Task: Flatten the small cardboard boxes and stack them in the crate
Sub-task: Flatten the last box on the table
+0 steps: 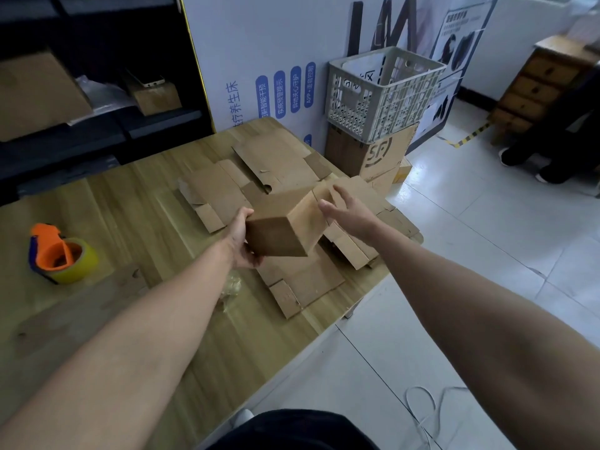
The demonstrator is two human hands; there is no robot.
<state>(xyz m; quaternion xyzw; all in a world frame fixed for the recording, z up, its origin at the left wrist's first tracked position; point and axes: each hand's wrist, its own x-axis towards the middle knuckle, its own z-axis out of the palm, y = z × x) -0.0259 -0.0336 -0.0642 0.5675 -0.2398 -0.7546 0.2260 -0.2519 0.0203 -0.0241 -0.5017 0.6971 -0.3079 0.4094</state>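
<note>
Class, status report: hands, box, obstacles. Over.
Left hand grips small brown cardboard box, still unflattened. Right hand open at its far end. Flattened cardboard sheets underneath; grey plastic crate beyond, unblocked.

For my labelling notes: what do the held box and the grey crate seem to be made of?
Box: plain brown cardboard, matte; sharp folded edges, a dull unprinted face. Crate: probably moulded plastic, pale grey, smooth; its walls are a regular lattice of holes.

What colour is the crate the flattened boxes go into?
Light grey, with latticed plastic walls: the crate shows best in the head view.
</note>
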